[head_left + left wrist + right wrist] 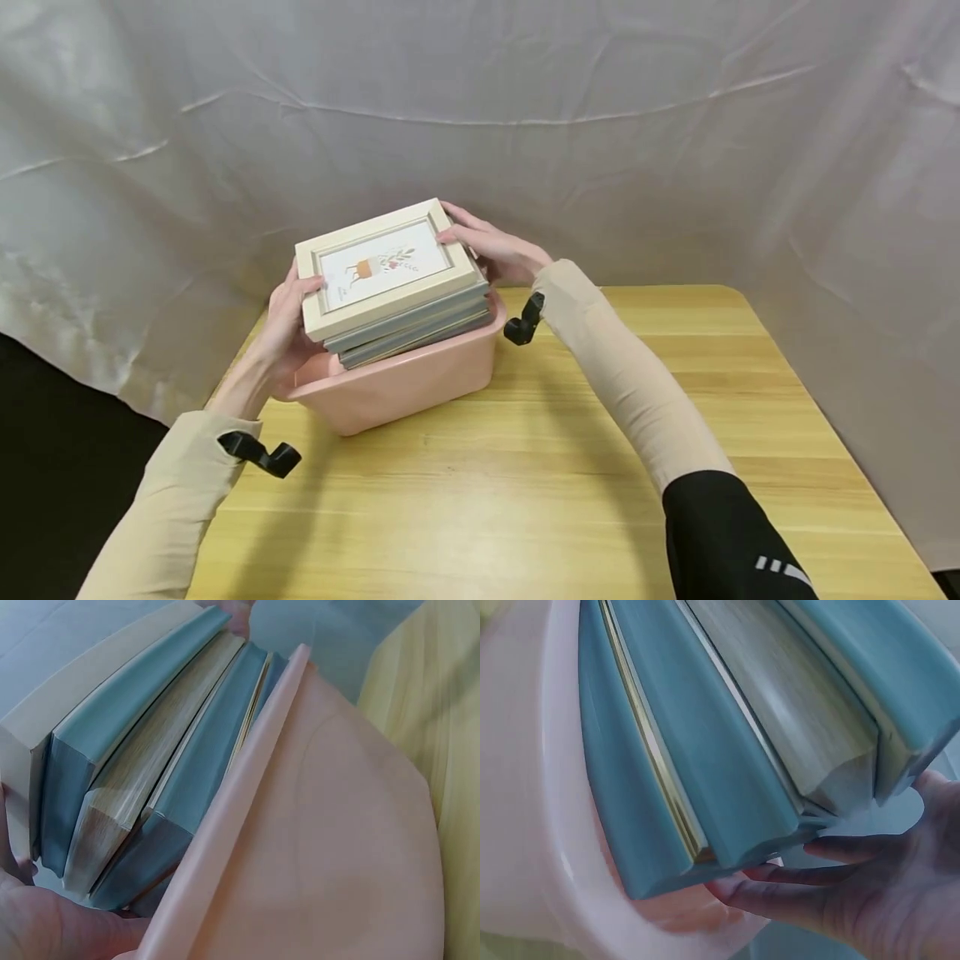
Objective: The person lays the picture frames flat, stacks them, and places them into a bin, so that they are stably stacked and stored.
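Note:
A stack of picture frames (408,323) is tilted in the mouth of a pink plastic tub (408,387). Topmost is a cream picture frame (382,265) holding a print with an orange shape and sprigs. Blue frames (135,701) and a wood-grain frame (150,750) lie beneath it. My left hand (283,319) grips the stack's left end, thumb over the top frame's edge. At the other end my right hand (501,248) holds the stack, with fingertips (731,889) against the lower frames in the right wrist view. The lowest frames sit partly below the tub rim.
The tub stands on a wood-grain table (600,433), toward its back left. A grey fabric sheet (525,150) hangs behind the table and along its sides. Black camera mounts (262,452) stick out from both wrists.

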Motion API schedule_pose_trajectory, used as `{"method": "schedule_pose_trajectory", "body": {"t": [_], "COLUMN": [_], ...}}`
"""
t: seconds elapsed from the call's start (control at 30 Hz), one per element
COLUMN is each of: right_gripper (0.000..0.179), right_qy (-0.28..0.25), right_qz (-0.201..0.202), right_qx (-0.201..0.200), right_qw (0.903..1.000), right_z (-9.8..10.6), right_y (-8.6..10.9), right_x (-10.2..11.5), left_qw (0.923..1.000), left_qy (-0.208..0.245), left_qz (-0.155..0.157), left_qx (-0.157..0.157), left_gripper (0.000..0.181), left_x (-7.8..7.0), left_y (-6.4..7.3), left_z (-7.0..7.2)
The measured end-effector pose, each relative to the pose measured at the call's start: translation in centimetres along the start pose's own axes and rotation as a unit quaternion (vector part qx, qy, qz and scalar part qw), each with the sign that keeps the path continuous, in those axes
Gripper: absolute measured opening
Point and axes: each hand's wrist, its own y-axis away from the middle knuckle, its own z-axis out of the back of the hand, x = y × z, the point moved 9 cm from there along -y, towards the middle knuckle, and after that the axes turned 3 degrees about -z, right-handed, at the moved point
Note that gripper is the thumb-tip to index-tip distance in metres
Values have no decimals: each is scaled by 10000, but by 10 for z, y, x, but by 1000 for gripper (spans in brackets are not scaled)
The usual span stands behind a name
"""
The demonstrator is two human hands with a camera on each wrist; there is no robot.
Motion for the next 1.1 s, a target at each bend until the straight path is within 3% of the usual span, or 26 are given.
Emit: {"method": "schedule_pose_trajectory", "body": {"t": [0.23, 0.4, 0.47, 0.57, 0.67, 0.9, 1.0, 1.1], "right_gripper": [77, 66, 64, 67, 67, 68, 74, 81], "right_qy": [263, -741, -866, -642, -664, -1054, -812, -96], "right_qz": [108, -547, -654, -538, -589, -842, -895, -638], "right_qx": [25, 6, -79, -267, -516, -860, -1062, -1200], "right_qw": [9996, 9957, 9941, 9961, 9947, 9871, 9870, 9907], "right_z": [-16, -23, -23, -19, -16, -16, -12, -6], "right_y": [-18, -24, -27, -31, -33, -33, -33, -37], "right_x": [-3, -28, -34, -36, -42, -56, -60, -56], "left_qw": [9994, 9977, 9971, 9955, 9942, 9934, 9917, 9880], "left_qy": [25, -143, -241, -452, -385, -71, -77, -206], "left_qz": [337, 651, 705, 796, 896, 693, 987, 1412], "left_qx": [29, -113, -152, -226, -447, -907, -817, -585], "left_gripper": [44, 50, 52, 50, 41, 18, 16, 21], "left_x": [4, 13, 15, 18, 21, 26, 34, 43], "left_y": [8, 7, 6, 2, -2, -9, -9, -8], "left_z": [15, 22, 24, 25, 27, 30, 27, 23]}}
